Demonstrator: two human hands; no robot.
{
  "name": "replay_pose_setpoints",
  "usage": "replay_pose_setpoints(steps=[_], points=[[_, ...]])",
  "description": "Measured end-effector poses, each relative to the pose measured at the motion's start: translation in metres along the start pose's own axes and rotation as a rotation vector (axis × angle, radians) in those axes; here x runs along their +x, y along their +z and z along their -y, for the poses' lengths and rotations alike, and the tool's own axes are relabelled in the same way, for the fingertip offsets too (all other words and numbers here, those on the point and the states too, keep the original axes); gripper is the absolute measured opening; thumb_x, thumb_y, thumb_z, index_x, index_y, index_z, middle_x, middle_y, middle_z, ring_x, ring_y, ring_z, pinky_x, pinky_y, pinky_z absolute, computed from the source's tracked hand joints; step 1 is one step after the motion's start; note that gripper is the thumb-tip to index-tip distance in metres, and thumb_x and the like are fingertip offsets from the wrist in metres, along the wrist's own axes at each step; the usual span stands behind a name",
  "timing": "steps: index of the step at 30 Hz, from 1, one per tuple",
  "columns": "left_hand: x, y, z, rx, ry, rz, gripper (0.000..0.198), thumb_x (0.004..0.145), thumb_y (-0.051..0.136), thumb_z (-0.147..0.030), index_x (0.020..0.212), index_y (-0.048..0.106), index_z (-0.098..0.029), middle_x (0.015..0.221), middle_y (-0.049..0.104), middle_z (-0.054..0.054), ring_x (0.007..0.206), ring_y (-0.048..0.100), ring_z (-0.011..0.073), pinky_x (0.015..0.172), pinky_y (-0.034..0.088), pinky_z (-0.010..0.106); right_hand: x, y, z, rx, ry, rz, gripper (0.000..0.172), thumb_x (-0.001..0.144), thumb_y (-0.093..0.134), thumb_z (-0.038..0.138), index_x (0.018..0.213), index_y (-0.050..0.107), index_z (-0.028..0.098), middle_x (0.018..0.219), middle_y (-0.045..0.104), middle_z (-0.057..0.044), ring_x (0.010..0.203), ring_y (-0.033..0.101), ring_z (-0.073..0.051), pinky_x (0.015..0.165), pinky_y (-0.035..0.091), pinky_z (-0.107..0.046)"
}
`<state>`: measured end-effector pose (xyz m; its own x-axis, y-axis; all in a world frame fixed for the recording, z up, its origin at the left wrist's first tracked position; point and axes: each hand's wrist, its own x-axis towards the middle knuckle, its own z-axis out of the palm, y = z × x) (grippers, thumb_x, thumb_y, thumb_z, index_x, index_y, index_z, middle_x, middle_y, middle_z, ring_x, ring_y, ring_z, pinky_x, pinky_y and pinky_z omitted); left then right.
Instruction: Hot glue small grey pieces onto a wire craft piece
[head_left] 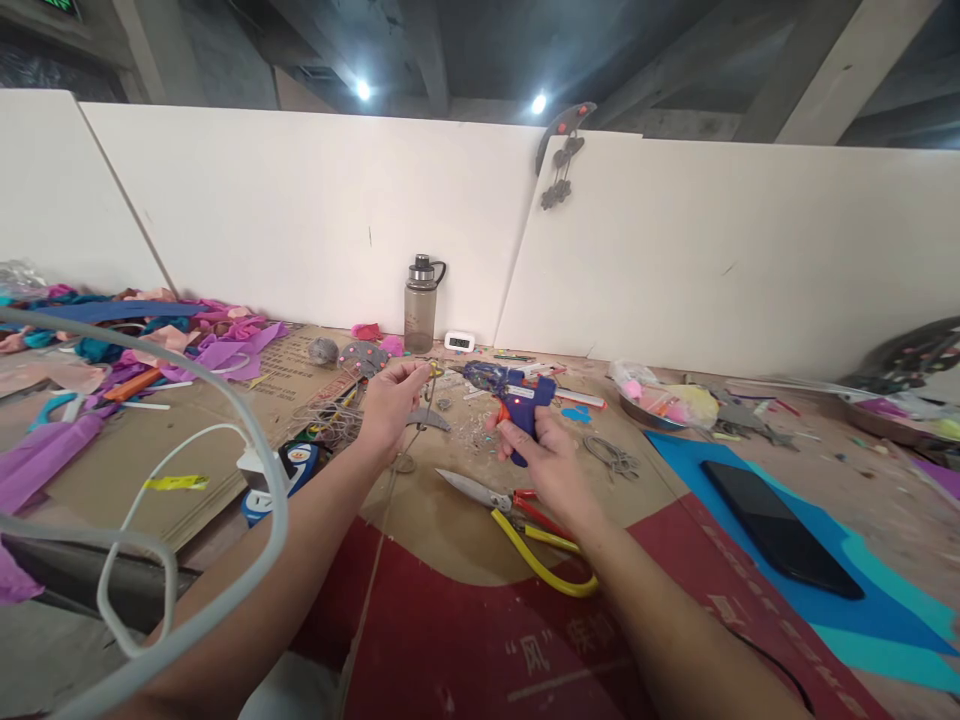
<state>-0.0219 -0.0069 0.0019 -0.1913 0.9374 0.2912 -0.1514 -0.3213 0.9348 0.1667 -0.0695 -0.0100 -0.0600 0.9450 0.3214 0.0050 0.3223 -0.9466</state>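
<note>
My right hand [536,445] is wrapped round the handle of a blue hot glue gun [517,398], with fingers at its orange trigger. The gun's nozzle points left. Pinched in the fingertips of my left hand [394,400] is a small yellow piece [435,371], close to the nozzle; whether they touch I cannot tell. A thin strand hangs below the piece. On the cardboard below lie yellow-handled scissors [544,565] and red-handled pliers [521,497]. A grey crescent shape [430,420] rests just beyond my left hand.
A bottle [420,308] and a small digital clock [459,342] stand by the white partition. Felt scraps and a blue tape measure [296,470] are at left, with a grey tube [274,480] crossing the foreground. At right are coiled wire [611,456], a bowl [649,412] and a phone [780,527].
</note>
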Motion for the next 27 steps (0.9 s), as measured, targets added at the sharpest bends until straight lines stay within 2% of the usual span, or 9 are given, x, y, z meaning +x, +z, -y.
replay_pose_setpoints(steps=[3, 6, 10, 14, 18, 20, 22, 24, 27], points=[[0.002, -0.001, 0.001, -0.021, -0.023, -0.011, 0.027, 0.067, 0.073, -0.038, 0.063, 0.059, -0.015, 0.051, 0.043, -0.006, 0.044, 0.031, 0.0044, 0.043, 0.022, 0.02, 0.007, -0.006, 0.001, 0.292, 0.126, 0.013, 0.023, 0.076, 0.065, 0.037, 0.088, 0.053, 0.022, 0.073, 0.061, 0.002, 0.056, 0.048, -0.011, 0.056, 0.045, -0.026], [0.003, -0.002, 0.001, -0.072, -0.061, -0.008, 0.026, 0.065, 0.074, -0.036, 0.063, 0.059, -0.015, 0.051, 0.043, -0.006, 0.044, 0.031, 0.0041, 0.042, 0.022, 0.02, 0.015, -0.017, -0.004, 0.332, 0.292, -0.007, 0.024, 0.071, 0.067, 0.034, 0.087, 0.055, 0.021, 0.075, 0.063, 0.0, 0.059, 0.053, -0.012, 0.057, 0.048, -0.026], [0.003, -0.001, -0.001, -0.134, -0.131, 0.031, 0.026, 0.061, 0.077, -0.034, 0.066, 0.061, -0.014, 0.059, 0.049, -0.003, 0.046, 0.032, 0.0031, 0.041, 0.021, 0.019, 0.028, -0.034, -0.024, -0.002, 0.429, -0.122, 0.012, 0.071, 0.059, 0.03, 0.079, 0.055, 0.021, 0.069, 0.058, 0.0, 0.058, 0.052, -0.012, 0.059, 0.05, -0.028], [0.001, 0.002, -0.002, -0.123, -0.162, 0.074, 0.027, 0.06, 0.078, -0.034, 0.065, 0.061, -0.014, 0.055, 0.048, -0.004, 0.045, 0.033, 0.0033, 0.041, 0.021, 0.018, 0.038, -0.051, -0.046, -0.251, 0.475, -0.118, 0.01, 0.065, 0.061, 0.025, 0.063, 0.053, 0.02, 0.058, 0.052, -0.001, 0.055, 0.049, -0.015, 0.056, 0.046, -0.032], [-0.001, 0.004, -0.001, -0.035, -0.086, 0.078, 0.025, 0.063, 0.075, -0.037, 0.067, 0.063, -0.015, 0.054, 0.048, -0.005, 0.044, 0.032, 0.0041, 0.042, 0.022, 0.02, 0.037, -0.059, -0.048, -0.493, 0.372, -0.194, 0.023, 0.062, 0.066, 0.022, 0.053, 0.045, 0.022, 0.063, 0.053, -0.006, 0.083, 0.056, -0.027, 0.08, 0.044, -0.043], [-0.003, 0.004, 0.001, 0.071, 0.019, 0.085, 0.023, 0.067, 0.072, -0.037, 0.07, 0.066, -0.016, 0.058, 0.053, -0.003, 0.047, 0.037, 0.0055, 0.045, 0.027, 0.02, 0.033, -0.052, -0.04, -0.656, 0.157, -0.299, 0.02, 0.066, 0.065, 0.025, 0.06, 0.046, 0.022, 0.076, 0.057, -0.009, 0.1, 0.052, -0.031, 0.093, 0.038, -0.049], [-0.006, 0.006, 0.003, 0.207, 0.148, 0.093, 0.019, 0.072, 0.068, -0.035, 0.074, 0.068, -0.016, 0.064, 0.059, -0.001, 0.053, 0.045, 0.0078, 0.051, 0.035, 0.021, 0.027, -0.037, -0.029, -0.719, -0.086, -0.35, 0.014, 0.073, 0.06, 0.03, 0.076, 0.049, 0.022, 0.091, 0.058, -0.011, 0.105, 0.05, -0.03, 0.098, 0.035, -0.051], [-0.011, 0.009, 0.004, 0.338, 0.27, 0.09, 0.016, 0.074, 0.064, -0.032, 0.075, 0.068, -0.017, 0.069, 0.063, 0.0, 0.058, 0.049, 0.0095, 0.055, 0.039, 0.022, 0.022, -0.015, -0.019, -0.489, -0.147, -0.262, 0.018, 0.079, 0.056, 0.035, 0.09, 0.049, 0.022, 0.099, 0.057, -0.009, 0.101, 0.054, -0.024, 0.094, 0.042, -0.045], [-0.019, 0.013, 0.002, 0.47, 0.424, 0.102, 0.011, 0.076, 0.063, -0.027, 0.075, 0.068, -0.018, 0.072, 0.063, 0.001, 0.059, 0.051, 0.01, 0.057, 0.041, 0.023, 0.018, 0.019, -0.011, 0.017, -0.054, -0.055, 0.035, 0.073, 0.066, 0.035, 0.098, 0.043, 0.025, 0.107, 0.058, -0.004, 0.101, 0.057, -0.018, 0.093, 0.045, -0.038]])
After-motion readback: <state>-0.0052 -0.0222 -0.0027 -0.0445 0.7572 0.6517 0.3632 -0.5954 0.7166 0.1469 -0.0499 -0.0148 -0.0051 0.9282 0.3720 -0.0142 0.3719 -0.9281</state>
